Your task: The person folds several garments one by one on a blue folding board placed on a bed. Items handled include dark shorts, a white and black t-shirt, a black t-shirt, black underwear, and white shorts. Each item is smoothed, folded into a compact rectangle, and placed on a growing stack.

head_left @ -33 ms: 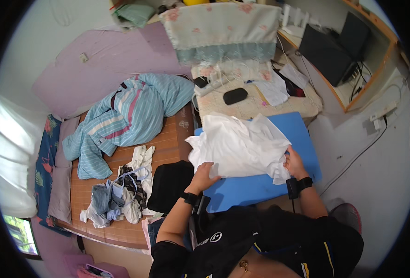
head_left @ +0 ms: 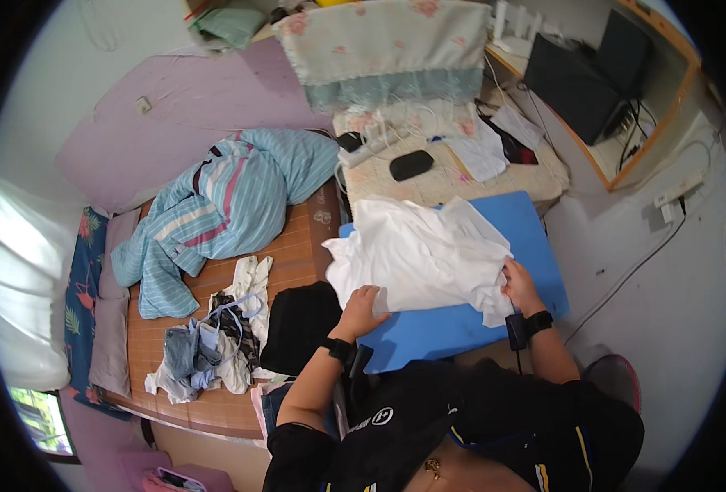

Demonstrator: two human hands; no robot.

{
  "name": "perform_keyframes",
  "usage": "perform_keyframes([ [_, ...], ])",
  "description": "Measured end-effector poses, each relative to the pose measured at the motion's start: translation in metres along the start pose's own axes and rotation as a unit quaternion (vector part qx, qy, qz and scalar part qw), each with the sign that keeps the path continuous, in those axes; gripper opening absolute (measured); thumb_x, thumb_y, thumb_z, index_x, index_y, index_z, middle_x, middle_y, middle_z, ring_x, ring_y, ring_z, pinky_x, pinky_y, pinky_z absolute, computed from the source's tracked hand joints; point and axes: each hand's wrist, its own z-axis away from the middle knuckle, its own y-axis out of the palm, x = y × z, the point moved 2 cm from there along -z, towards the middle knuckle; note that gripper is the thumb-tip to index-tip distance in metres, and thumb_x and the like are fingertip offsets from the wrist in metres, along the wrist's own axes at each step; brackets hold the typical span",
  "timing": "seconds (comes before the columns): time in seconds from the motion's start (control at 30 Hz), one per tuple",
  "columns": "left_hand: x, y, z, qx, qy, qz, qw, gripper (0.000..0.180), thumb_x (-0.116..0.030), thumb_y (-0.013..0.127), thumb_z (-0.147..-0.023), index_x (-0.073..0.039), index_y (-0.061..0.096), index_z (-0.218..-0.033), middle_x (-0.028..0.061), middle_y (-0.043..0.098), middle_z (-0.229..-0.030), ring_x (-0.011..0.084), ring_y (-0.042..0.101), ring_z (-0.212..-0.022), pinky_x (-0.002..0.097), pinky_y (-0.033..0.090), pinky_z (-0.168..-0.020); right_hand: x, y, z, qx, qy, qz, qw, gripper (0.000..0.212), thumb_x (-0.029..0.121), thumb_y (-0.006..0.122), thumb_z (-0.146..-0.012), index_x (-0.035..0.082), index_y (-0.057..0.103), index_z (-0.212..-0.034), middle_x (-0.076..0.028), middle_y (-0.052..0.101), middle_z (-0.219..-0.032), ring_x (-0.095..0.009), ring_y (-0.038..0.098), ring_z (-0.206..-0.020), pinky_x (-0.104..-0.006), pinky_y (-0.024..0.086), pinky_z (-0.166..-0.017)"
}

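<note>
White cloth (head_left: 420, 254) lies rumpled in front of us on the blue table (head_left: 412, 338), its far edge raised in loose peaks and its near edge lying fairly flat. We judge it light, soft and limp, thin enough to crease at a touch and in no danger of breaking; we would take hold at the hem or the corners, since a grab at the middle would only bunch it. Our left hand (head_left: 364, 310) rests at the near left edge, thumb spread well away from the fingers, touching the fabric without gripping it. Our right hand (head_left: 520, 285) is at the right edge, fingers bent against the bunched material; we cannot tell whether it pinches a fold or merely touches it. Left of the table we see a black fabric item (head_left: 301, 328) on the bed (head_left: 301, 246), and just beyond it a heap of mixed clothes (head_left: 203, 353). Farther off, a black oval case (head_left: 411, 165) sits on a patterned cover (head_left: 371, 187), and a blue striped quilt (head_left: 248, 197) lies bunched on the bed.
</note>
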Motion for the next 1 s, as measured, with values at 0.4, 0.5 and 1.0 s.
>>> perform_keyframes([
  [0.4,-0.02,0.035,-0.034,-0.005,-0.121,0.021,0.992,0.017,-0.008,0.051,-0.072,-0.001,0.054,-0.087,0.0191,0.058,-0.082,0.0369,0.053,-0.081,0.0425,0.044,-0.073,0.009,-0.055,-0.035,0.194,-0.053,0.293,0.935,0.01,0.004,0.057,-0.072,-0.003,0.056,-0.08,-0.007,0.061,-0.072,-0.013,0.056,-0.066,-0.0267,0.043,-0.058],
  [0.5,-0.037,0.021,-0.037,-0.011,-0.131,0.126,0.983,0.017,-0.013,0.054,-0.077,0.001,0.053,-0.087,0.0176,0.058,-0.073,0.0307,0.056,-0.069,0.0364,0.044,-0.063,0.028,-0.088,-0.063,0.195,-0.039,0.184,0.963,0.01,0.005,0.055,-0.073,-0.001,0.058,-0.08,-0.004,0.059,-0.073,-0.012,0.054,-0.067,-0.0245,0.043,-0.061],
  [1.0,-0.04,0.011,-0.072,-0.103,-0.186,0.158,0.964,0.028,-0.026,0.059,-0.081,0.002,0.057,-0.079,0.0053,0.057,-0.067,0.01,0.05,-0.062,0.0263,0.041,-0.056,0.015,-0.023,-0.004,0.291,-0.328,0.44,0.784,0.035,0.019,0.068,-0.066,0.005,0.054,-0.095,-0.01,0.05,-0.1,-0.023,0.05,-0.094,-0.0339,0.041,-0.08],
])
